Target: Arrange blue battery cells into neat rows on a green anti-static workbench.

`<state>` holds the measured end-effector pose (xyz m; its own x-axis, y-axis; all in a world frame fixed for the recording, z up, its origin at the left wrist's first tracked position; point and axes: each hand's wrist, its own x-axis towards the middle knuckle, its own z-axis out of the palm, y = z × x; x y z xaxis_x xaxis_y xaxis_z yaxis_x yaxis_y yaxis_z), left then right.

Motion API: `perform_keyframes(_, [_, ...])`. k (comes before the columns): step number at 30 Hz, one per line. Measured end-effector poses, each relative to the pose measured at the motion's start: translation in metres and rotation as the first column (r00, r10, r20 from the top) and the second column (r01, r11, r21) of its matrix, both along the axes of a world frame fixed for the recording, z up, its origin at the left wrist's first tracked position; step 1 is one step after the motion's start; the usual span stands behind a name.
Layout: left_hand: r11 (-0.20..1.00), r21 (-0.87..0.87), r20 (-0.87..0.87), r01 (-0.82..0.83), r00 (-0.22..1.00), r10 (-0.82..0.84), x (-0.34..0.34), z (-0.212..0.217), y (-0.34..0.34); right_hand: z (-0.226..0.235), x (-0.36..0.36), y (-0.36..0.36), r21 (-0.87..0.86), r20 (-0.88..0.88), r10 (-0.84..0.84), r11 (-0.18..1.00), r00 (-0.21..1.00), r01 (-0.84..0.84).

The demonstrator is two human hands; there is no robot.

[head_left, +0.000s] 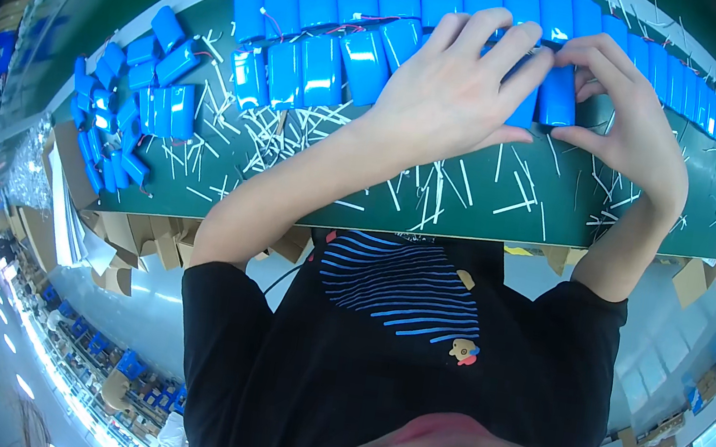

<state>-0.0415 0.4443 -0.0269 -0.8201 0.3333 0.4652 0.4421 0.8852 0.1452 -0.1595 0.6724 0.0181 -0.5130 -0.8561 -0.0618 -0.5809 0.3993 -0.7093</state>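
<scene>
Right hand (pixel 640 121) holds 1 glossy blue, rectangular, plastic-wrapped pack (pixel 558 101) between thumb and fingers, at the nearer row's right end on the green tabletop (pixel 696 212); left hand (pixel 461 87) spreads over neighbouring packs (pixel 524 108), grip indiscernible.

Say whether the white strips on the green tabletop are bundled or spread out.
Spread out: white strips lie at many angles, many crossing, across the green tabletop, mostly on the near side of the blue packs.
</scene>
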Motion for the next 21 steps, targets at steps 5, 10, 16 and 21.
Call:
perform_keyframes(5, [0.992, 0.109, -0.010, -0.055, 0.998, 0.056, -0.019, -0.011, 0.016, -0.003, 0.007, -0.005, 0.051, -0.115, -0.003, 0.999, 0.993, 0.009])
perform_keyframes(10, [0.996, 0.080, 0.027, -0.045, 0.999, 0.043, 0.000, -0.007, -0.005, -0.001, 0.014, -0.016, -0.028, -0.228, 0.055, 0.998, 0.972, -0.063])
perform_keyframes(16, [0.974, -0.224, 0.176, 0.046, 0.984, -0.006, 0.043, 0.013, -0.057, 0.002, 0.026, -0.036, 0.155, -0.402, 0.096, 0.987, 0.911, -0.036])
perform_keyframes(21, [0.975, -0.193, 0.226, 0.109, 0.972, -0.064, 0.046, 0.009, -0.053, 0.009, 0.039, -0.046, 0.175, -0.439, 0.045, 0.984, 0.897, 0.036])
